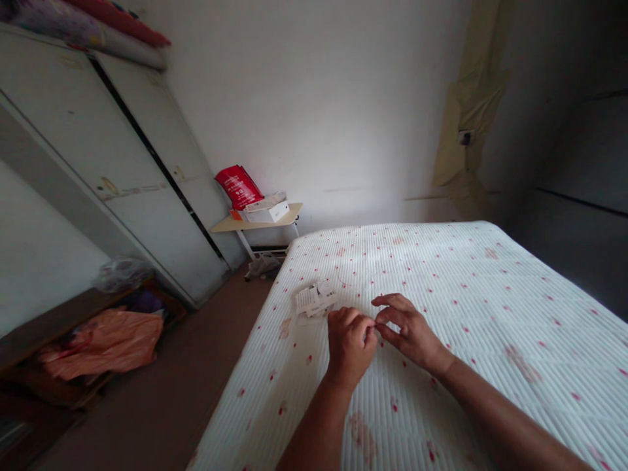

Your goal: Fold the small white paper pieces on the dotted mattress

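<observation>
Above the bed (pixel 441 392), my left hand (pixel 350 343) is closed, with its thumb and fingers curled together. My right hand (pixel 405 330) meets it from the right, its thumb and a finger pinched at the left fingertips while the index finger stays lifted. Whatever is between the two pinches is too small or hidden to make out. Just beyond my left hand lie some printed papers (pixel 315 297) on the ribbed white bedcover, which carries small red dots and faint brownish figures.
A small table (pixel 230 224) at the bed's far left corner bears a red bag (pixel 239 187) and a white box (pixel 269 212). Grey cabinets (pixel 132 163) line the left wall. An orange plastic bag (pixel 105 343) hangs over a low wooden shelf (pixel 53 320).
</observation>
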Available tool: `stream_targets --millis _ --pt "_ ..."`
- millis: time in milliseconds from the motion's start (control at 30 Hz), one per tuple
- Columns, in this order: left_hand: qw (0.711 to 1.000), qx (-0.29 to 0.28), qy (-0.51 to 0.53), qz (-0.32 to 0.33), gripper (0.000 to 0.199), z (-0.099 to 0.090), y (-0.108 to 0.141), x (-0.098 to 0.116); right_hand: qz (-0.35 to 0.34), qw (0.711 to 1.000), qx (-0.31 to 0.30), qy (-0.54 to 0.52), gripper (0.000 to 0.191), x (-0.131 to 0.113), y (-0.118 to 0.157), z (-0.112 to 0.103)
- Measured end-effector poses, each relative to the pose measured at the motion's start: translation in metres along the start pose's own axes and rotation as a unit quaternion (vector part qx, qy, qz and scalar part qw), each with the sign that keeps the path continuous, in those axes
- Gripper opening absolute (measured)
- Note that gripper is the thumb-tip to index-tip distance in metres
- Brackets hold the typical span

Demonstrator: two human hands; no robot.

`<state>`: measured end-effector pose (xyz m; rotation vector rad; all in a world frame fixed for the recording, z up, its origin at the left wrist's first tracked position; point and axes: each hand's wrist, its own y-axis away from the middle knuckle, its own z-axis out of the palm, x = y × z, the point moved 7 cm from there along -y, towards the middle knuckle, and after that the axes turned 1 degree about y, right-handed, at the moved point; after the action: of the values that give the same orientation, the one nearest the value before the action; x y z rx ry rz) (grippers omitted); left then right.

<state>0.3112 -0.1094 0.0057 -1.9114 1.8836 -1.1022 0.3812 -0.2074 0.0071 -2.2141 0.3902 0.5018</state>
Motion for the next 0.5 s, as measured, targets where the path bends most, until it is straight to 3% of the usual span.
stream_targets --millis 300,500 --pt "0.999 -0.021 0.023 0.032 0.012 -0.003 -0.0018 -0.0025 0.0 0.999 -0.035 -0.042 0.011 0.0029 -0.0012 -0.0015" --pt "0.997 -0.031 0.053 0.043 0.013 -0.0037 -0.0018 -0.005 0.036 0.994 -0.066 -0.081 0.009 0.0062 -0.0013 -0.001"
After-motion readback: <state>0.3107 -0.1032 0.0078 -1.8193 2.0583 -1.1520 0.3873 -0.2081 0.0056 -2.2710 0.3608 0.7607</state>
